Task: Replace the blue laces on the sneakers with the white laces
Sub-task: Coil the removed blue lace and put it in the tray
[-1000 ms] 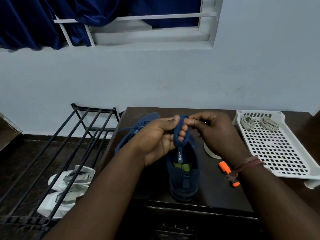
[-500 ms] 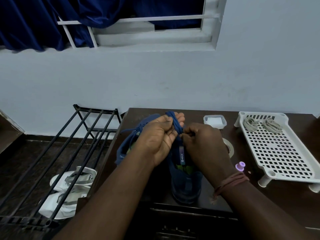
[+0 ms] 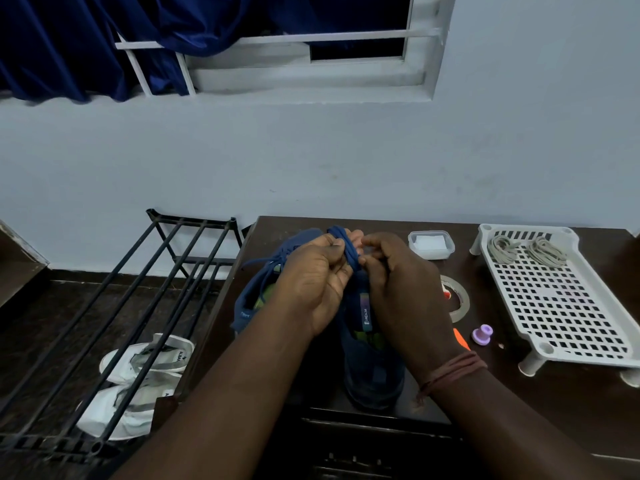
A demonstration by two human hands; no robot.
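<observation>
Hands over a dark table [image 3: 554,393], seen from the head camera. Left hand [image 3: 313,289] curled round a bundled blue lace [image 3: 348,249], wound about its fingers. Right hand [image 3: 398,282] pinching the same bundle at its lower end. Blue sneaker [image 3: 372,368] directly beneath the hands, toe away from the camera; second blue sneaker [image 3: 256,299] beside it on the left, still laced. White laces [image 3: 526,251] coiled in two bundles at the far end of a perforated white tray [image 3: 561,306], well apart to the right.
</observation>
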